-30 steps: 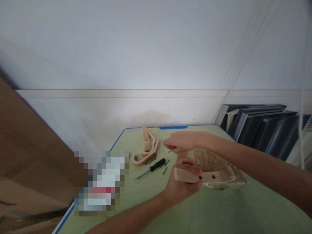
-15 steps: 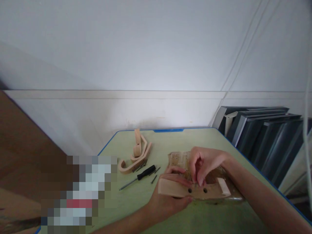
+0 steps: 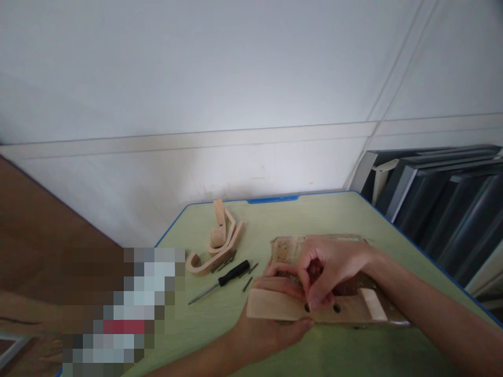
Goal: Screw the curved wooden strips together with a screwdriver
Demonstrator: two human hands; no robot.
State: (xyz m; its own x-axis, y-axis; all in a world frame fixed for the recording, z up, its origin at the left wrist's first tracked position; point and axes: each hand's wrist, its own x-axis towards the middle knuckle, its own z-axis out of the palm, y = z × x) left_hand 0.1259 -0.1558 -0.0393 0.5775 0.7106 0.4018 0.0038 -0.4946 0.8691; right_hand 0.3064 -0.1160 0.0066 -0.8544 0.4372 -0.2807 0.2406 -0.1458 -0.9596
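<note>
My left hand (image 3: 271, 324) is wrapped round the left part of a pale wooden hook (image 3: 275, 305), thumb below and fingers behind. The hook lies sideways, its short upturned end to the right, with two dark holes in its face. Over the left hole, my right hand (image 3: 326, 275) has thumb and forefinger pinched together; anything between them is too small to make out. Behind and below both hands sits a block wrapped in clear plastic and tape (image 3: 286, 248), partly covered by them.
Left of my hands lie a black-handled screwdriver (image 3: 234, 272), several screws (image 3: 247, 284) and more wooden hooks (image 3: 220, 248) on the green, blue-edged table (image 3: 314, 209). Dark panels (image 3: 440, 193) lean at the right. A white wall (image 3: 236, 78) stands behind; a blurred patch covers the left.
My right hand has moved down and slightly left, from the hook's upper edge to its left hole. My left hand still grips the hook. The camera view has tilted a little.
</note>
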